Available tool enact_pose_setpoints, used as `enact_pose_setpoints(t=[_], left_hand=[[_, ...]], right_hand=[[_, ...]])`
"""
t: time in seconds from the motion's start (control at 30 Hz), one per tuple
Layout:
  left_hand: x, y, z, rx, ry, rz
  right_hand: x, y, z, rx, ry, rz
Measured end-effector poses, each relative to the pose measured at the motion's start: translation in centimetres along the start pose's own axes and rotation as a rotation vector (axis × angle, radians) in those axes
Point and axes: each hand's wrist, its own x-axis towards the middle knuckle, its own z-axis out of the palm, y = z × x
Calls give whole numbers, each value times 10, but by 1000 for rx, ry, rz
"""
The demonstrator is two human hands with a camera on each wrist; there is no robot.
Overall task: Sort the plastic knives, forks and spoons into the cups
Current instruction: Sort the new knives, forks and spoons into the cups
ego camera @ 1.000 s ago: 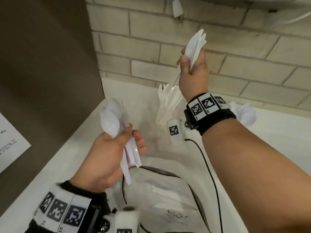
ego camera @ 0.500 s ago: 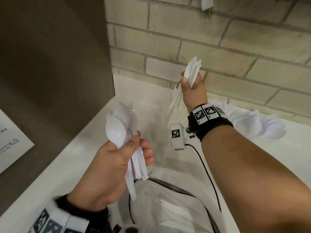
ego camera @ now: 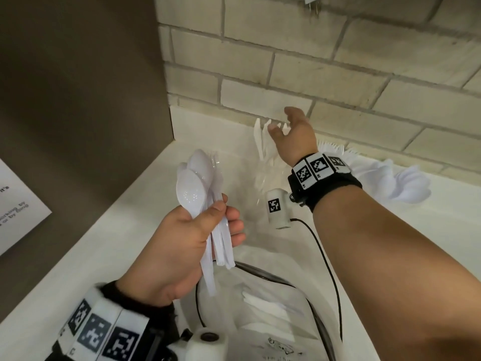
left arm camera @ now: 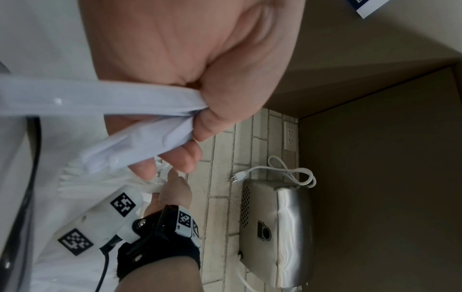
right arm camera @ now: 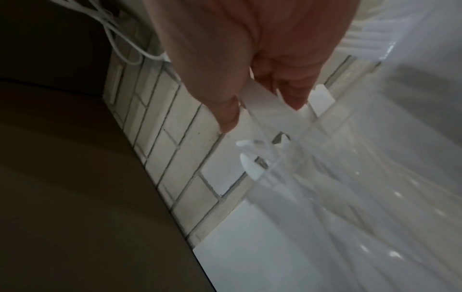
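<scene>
I read this as the drop-off step: my right hand (ego camera: 294,136) hangs with fingers spread and nothing in them over the far clear cup (ego camera: 263,175), where white knives (ego camera: 260,136) stand against the brick wall (ego camera: 338,74). My left hand (ego camera: 182,246) stays near, clamped on a bundle of spoons (ego camera: 197,183). Next I judge those spoons must go to the spoon pile (ego camera: 406,181) at the far right.

The left wrist view alone shows a steel dispenser (left arm camera: 277,233) on the wall; the right wrist view alone shows the fingertips (right arm camera: 227,120) just above the knife tops.
</scene>
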Motion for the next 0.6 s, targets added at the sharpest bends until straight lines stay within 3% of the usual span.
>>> enact_pose_setpoints(t=[0.07,0.23,0.3,0.4,0.5,0.6], left_hand=[[-1,1,2,13,-24,-7],[1,1,4,30,-92,-50],[3,1,5,37,-143,-78],[5,4,8,23,-231,-131],[5,3,15,61,-290,-152],[3,1,24,86,-325,-154]], right_hand=[[-4,-5,-3,-82,-5,-26],[-30,-41,-35,-169,137,-126],[-48,-56,-48,-44,26,-111],[-88,-73,-68,216,-283,-24],[-123,-73,-85,129,-557,30],[-140,-62,-85,176,-588,58]])
